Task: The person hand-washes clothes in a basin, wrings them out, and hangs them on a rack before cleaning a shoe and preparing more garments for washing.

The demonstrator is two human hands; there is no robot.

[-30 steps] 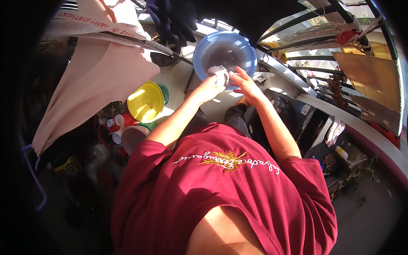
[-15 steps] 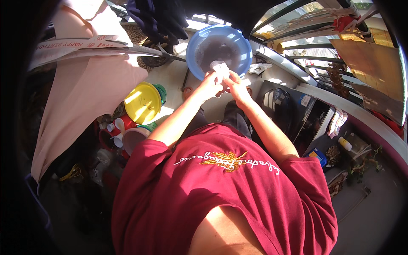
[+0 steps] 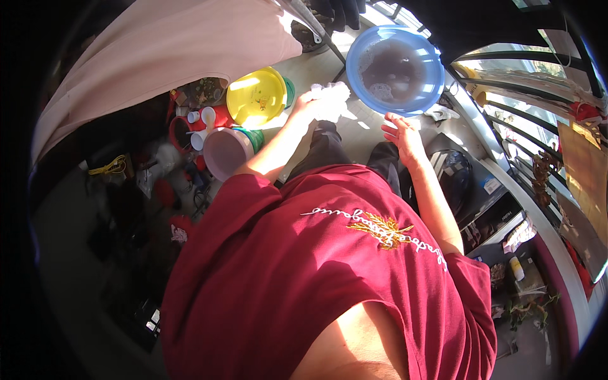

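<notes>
My left hand [image 3: 304, 110] grips a crumpled, wet-looking white cloth [image 3: 332, 101], bunched up, left of a round blue basin [image 3: 434, 76]. The basin holds murky greyish water with some foam along its edge. Just below its near rim is my right hand [image 3: 405, 138], empty, with its fingers apart. Both forearms are bare below the short maroon sleeves.
To the left lie a yellow basin [image 3: 254, 98], a pale pink basin [image 3: 223, 154] and small cups. A large pink sheet [image 3: 171, 57] hangs at upper left, dark clothing at upper right. Cartons [image 3: 494, 218] and a railing line the right side.
My hands have parted: the left has carried the white cloth left, away from over the basin, while the right has let go and opened. The view has shifted, with the basin now farther right.
</notes>
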